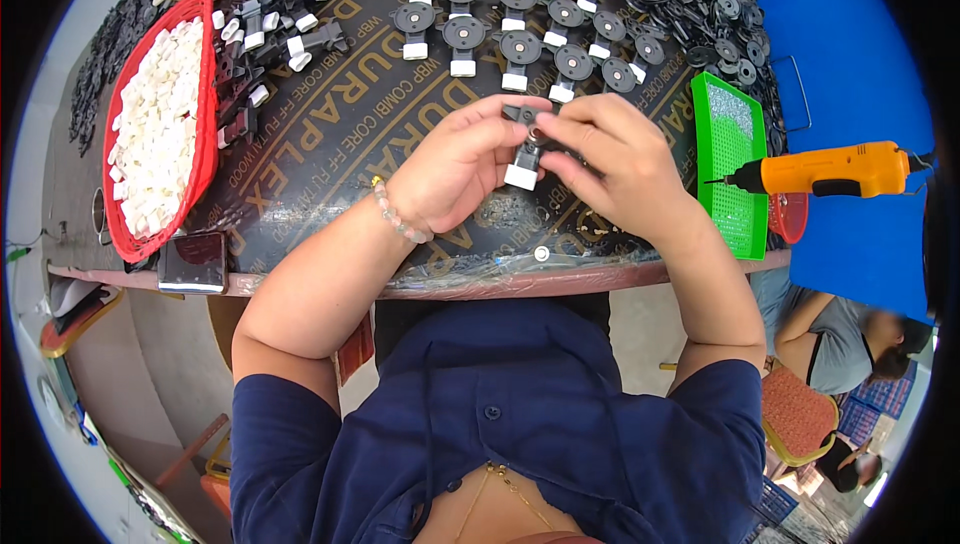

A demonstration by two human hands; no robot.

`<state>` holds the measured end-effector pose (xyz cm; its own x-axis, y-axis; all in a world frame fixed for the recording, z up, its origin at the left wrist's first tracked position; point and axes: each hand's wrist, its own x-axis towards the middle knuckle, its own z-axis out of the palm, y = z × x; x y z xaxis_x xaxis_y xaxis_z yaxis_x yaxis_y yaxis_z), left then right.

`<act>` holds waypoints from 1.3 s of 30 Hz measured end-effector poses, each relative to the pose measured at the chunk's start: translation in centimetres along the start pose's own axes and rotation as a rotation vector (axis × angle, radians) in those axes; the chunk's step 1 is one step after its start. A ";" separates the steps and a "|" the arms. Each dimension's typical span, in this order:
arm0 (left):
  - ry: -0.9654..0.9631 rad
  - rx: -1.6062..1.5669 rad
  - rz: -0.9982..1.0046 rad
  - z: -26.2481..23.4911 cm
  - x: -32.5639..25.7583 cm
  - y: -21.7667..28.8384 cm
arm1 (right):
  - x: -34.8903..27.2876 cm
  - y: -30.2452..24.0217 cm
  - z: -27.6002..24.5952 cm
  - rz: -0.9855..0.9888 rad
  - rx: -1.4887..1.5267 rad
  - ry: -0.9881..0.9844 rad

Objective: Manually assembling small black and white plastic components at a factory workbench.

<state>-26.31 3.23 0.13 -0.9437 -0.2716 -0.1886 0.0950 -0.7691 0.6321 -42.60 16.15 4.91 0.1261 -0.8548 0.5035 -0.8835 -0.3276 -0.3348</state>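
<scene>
Between my two hands, above the middle of the table, is a small black plastic part with a white block end (521, 177). My left hand (455, 159) grips it from the left, thumb and fingers pinched on its upper end. My right hand (622, 159) is closed on its right side, the fingertips at a small round spot on the part. Just beyond my hands stand rows of similar parts, each a black disc (519, 47) on a stem with a white end. A small round white piece (541, 254) lies at the near table edge.
At the left is a red basket (208, 94) of white pieces, with a dark phone (193, 263) below it. Loose black parts (235, 74) lie beside the basket. On the right, an orange electric screwdriver (840, 171) lies across a green tray (703, 154) of tiny metal pieces. Black discs (690, 4) pile up behind.
</scene>
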 end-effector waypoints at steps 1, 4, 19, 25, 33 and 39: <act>0.001 0.014 0.014 -0.1 0.0 0.2 | -0.1 0.1 -0.1 0.036 0.006 0.048; 0.047 0.023 0.019 0.0 0.1 0.6 | -1.3 -0.1 -0.7 0.084 -0.011 0.080; 0.175 0.133 0.100 0.1 0.1 0.7 | -6.9 2.8 -4.1 0.390 -0.254 -0.305; 0.194 0.133 0.129 -0.3 0.0 0.9 | -2.4 2.6 -5.3 0.418 -0.104 -0.383; 0.189 0.094 0.133 0.0 0.0 0.8 | -5.0 0.7 -0.8 0.155 0.230 -0.702; 0.170 0.101 0.116 0.2 -0.2 0.5 | -5.7 4.7 -5.0 0.478 -0.069 -0.354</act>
<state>-26.15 3.05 0.65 -0.8607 -0.4548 -0.2288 0.1593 -0.6673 0.7275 -49.71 21.48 4.42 -0.1603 -0.9870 0.0097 -0.9051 0.1431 -0.4003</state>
